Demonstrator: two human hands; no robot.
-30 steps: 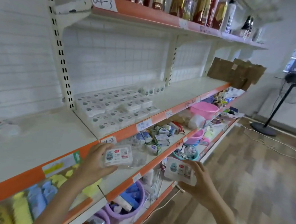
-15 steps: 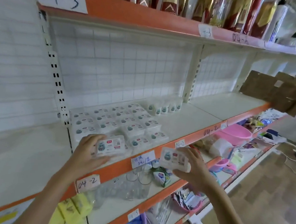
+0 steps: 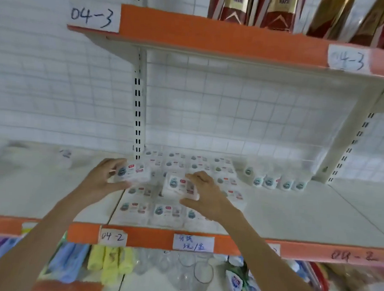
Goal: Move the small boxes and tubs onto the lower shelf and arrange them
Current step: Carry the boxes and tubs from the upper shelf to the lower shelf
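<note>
In the middle of the frame, the left hand (image 3: pixel 101 180) is holding one box (image 3: pixel 132 172) and the right hand (image 3: pixel 208 197) is holding another box (image 3: pixel 179 186) over the shelf (image 3: pixel 305 219).

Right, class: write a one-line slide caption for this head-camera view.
Left hand and right hand each hold a small box above rows of boxes on shelf 04-2.

Both bare forearms reach up and forward side by side, the left hand (image 3: pixel 104 180) with fingers and thumb curled round something small, the right hand (image 3: pixel 206 194) likewise clasping its own load, knuckles up, the two hands apart.
</note>
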